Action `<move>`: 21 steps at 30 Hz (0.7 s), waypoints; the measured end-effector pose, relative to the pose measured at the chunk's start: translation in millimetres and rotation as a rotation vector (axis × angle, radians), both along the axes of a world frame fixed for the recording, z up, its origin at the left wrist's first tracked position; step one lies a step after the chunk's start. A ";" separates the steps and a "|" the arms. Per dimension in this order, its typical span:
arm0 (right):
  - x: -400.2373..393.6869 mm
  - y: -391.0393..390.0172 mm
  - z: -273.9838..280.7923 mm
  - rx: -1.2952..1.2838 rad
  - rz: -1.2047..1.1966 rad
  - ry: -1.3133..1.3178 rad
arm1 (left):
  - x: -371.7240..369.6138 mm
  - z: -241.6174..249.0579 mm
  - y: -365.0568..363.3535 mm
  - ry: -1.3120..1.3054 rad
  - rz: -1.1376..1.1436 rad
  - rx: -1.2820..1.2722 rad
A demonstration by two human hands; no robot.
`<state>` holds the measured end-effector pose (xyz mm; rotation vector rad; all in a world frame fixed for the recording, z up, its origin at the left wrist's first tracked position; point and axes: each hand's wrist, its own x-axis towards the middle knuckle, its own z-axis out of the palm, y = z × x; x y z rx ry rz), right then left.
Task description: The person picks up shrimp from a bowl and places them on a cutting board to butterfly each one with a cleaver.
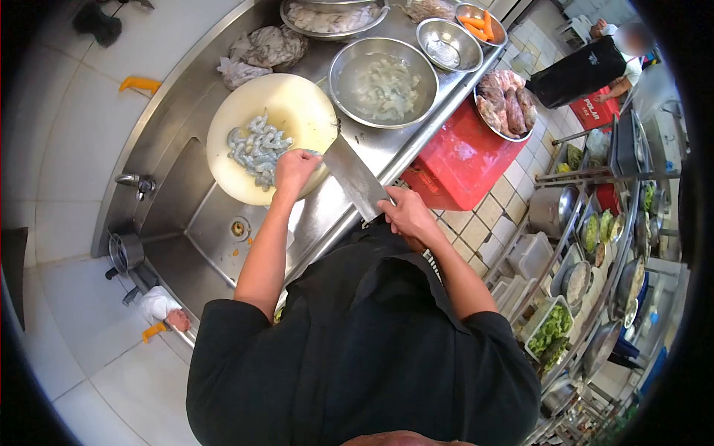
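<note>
A pile of raw grey shrimp [257,147] lies on a round, pale cutting board [301,100]. Above the board's near right edge, the fingers of my left hand [294,171] pinch a shrimp [313,153]. A broad-bladed cleaver [352,177] is gripped by its handle in my right hand [408,213]. The blade points toward the board, its tip close to the pinched shrimp. Beyond the board, peeled shrimp [385,85] sit in cloudy water inside a metal bowl [425,80].
A sink basin [175,215] with a faucet [136,181] adjoins the board. Nearby stand a small metal bowl [449,44], carrots [480,27] and a plastic bag [271,48]. Meat [509,104] sits over a red crate [468,160]. Shelves [573,245] and another person [584,70] are right.
</note>
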<state>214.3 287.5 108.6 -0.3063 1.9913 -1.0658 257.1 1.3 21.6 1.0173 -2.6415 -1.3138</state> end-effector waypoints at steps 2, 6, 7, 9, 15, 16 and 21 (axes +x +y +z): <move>0.6 0.1 0.9 0.036 0.005 0.091 | -1.7 9.7 5.6 -0.091 -0.038 -0.099; -3.1 -0.9 6.5 0.062 0.034 0.118 | -5.9 12.1 -2.6 -0.268 -0.110 -0.100; -3.3 -1.6 4.4 0.064 0.027 0.116 | -5.7 14.1 -5.5 -0.276 -0.100 -0.103; -3.1 -0.9 3.4 0.061 0.013 0.108 | -0.3 18.7 -11.8 -0.293 -0.081 -0.110; -1.9 1.1 -9.5 -0.015 -0.031 0.004 | -8.4 12.3 -12.5 0.209 -0.004 0.079; -1.4 0.7 -7.3 -0.030 -0.041 -0.016 | -12.3 34.5 7.2 0.355 -0.065 0.210; 3.4 6.5 -11.0 -0.078 -0.060 0.009 | -20.6 51.7 11.3 0.273 -0.324 -0.085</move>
